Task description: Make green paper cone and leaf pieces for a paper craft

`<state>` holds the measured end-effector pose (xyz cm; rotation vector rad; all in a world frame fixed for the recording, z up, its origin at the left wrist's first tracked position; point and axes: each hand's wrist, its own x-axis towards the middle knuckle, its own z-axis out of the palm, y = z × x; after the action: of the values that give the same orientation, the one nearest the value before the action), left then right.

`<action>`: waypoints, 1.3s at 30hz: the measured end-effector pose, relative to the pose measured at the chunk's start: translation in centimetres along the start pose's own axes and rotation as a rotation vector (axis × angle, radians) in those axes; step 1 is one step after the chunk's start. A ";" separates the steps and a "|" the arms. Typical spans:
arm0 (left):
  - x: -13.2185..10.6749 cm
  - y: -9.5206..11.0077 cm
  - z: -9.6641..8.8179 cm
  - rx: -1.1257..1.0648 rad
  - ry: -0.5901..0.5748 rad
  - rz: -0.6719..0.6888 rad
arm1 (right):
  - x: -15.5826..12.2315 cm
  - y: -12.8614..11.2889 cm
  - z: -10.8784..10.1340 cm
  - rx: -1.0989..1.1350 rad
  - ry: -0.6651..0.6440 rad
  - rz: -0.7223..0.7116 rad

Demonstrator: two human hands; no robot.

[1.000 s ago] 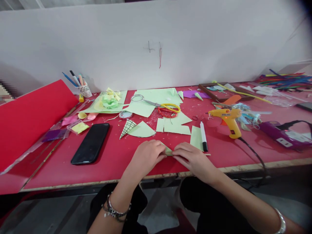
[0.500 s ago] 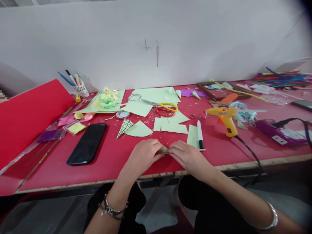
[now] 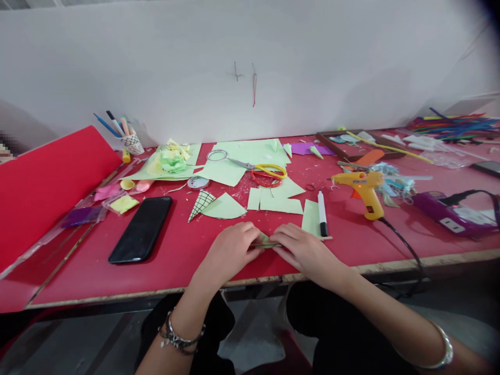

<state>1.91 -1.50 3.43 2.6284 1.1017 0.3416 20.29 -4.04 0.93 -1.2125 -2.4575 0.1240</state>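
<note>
Between my two hands, low over the table's front part, is a small piece of light green paper (image 3: 265,240), mostly covered by fingers. My left hand (image 3: 236,247) is closed on its left end. From the other side, my right hand (image 3: 299,250) pinches its right end. A thin edge or stick runs along the paper; I cannot make out which. Just beyond the hands lie a green paper sector (image 3: 224,207) and a paper cone with a black grid (image 3: 200,204). A black-and-white marker (image 3: 322,213) rests beside a green paper piece (image 3: 310,216) to the right.
On the red table (image 3: 86,271) lie a black phone (image 3: 140,229) at left and scissors (image 3: 269,173) on green sheets. A yellow glue gun (image 3: 363,190) stands at right, its cord crossing the front edge near a purple power strip (image 3: 449,213). A pen cup (image 3: 132,143) is at back left.
My fingers have shifted slightly on the green paper, and more of its thin lower edge shows between the hands. The rest of the table stays as it was.
</note>
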 end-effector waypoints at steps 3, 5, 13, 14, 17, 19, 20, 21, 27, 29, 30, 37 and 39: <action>-0.1 -0.1 0.1 0.015 0.013 -0.003 | -0.1 0.1 0.1 -0.030 0.001 -0.034; 0.0 -0.2 0.2 0.028 0.022 0.004 | 0.0 0.3 0.2 -0.063 0.010 -0.067; 0.4 -0.2 0.5 0.122 0.023 0.015 | 1.6 -0.1 -0.7 -0.129 -0.033 -0.117; 0.4 -0.3 0.5 0.130 0.019 0.017 | 1.8 -0.2 -0.9 -0.120 -0.048 -0.121; 0.4 -0.4 0.6 0.116 0.012 -0.008 | 2.2 0.1 -1.9 -0.134 -0.082 -0.114; 0.5 -0.3 0.7 0.116 0.011 -0.055 | 2.1 0.5 -2.8 -0.157 -0.090 -0.092; 0.5 -0.3 0.8 0.133 0.010 -0.085 | 2.0 0.7 -3.2 -0.160 -0.094 -0.079; 0.5 -0.3 0.9 0.155 0.006 -0.115 | 1.9 1.0 -3.7 -0.161 -0.097 -0.064; 0.8 0.1 1.0 0.213 0.056 -0.184 | 1.3 2.1 -5.4 -0.138 -0.076 -0.015; 0.8 0.2 0.8 0.205 0.060 -0.204 | 1.1 2.2 -5.4 -0.110 -0.057 0.003; 0.8 0.1 0.7 0.198 0.048 -0.226 | 1.0 2.2 -5.3 -0.095 -0.049 0.010; 1.1 -0.2 0.6 0.199 0.081 -0.168 | 0.7 1.8 -4.9 0.021 0.029 0.039; 1.1 -0.4 0.7 0.163 0.048 -0.158 | 0.6 1.7 -5.0 0.077 0.076 0.046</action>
<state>2.67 -0.57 2.77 2.6615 1.3978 0.2941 23.13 -3.03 5.28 -1.2186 -2.3385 0.1796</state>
